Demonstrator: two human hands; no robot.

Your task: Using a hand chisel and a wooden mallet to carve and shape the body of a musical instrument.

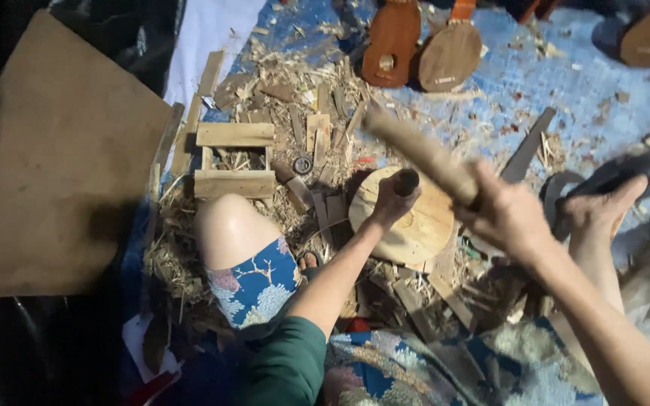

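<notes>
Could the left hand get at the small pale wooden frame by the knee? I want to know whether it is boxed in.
Probably yes. The small pale wooden frame lies uncovered among shavings, but the left hand is gripping a dark tool handle on the round wooden disc, and the bare knee sits between.

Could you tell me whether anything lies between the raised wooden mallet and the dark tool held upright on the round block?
Nothing visible does. The right hand holds the wooden mallet just above the dark tool, gripped by the left hand on the round block.

Two hands work here: the left hand [393, 201] and the right hand [507, 216]. One round wooden block [415, 225], one wooden club [423, 154], one small wooden frame [235, 159], one cardboard sheet [54, 158].
</notes>
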